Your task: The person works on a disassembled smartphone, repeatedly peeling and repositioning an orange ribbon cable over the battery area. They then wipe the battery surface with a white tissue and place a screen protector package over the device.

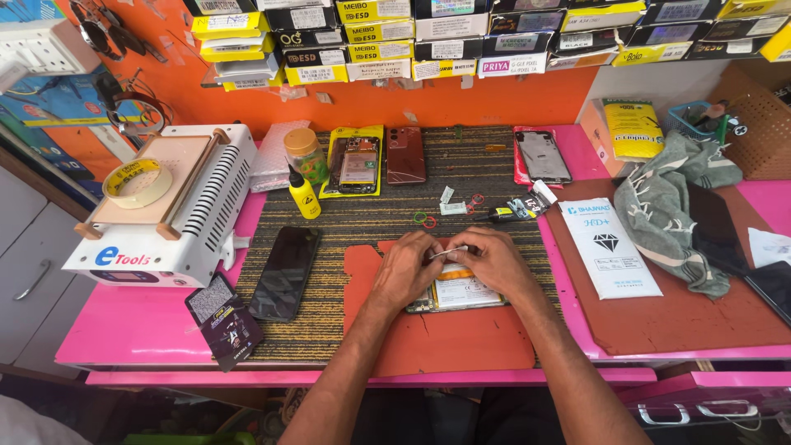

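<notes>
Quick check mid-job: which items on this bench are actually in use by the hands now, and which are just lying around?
In use:
left hand
right hand
opened phone with white battery
small pale strip pinched between both hands
orange rubber work mat

Lying about:
black glass phone screen
yellow squeeze bottle with black nozzle
roll of tan tape
grey patterned cloth
maroon phone back cover

The opened phone (457, 290) lies on the mat (437, 338). Left of the opened phone lies a dark phone (285, 273). Behind it lie two more phones (379, 162). Right of it lies a cloth (671, 206).
</notes>
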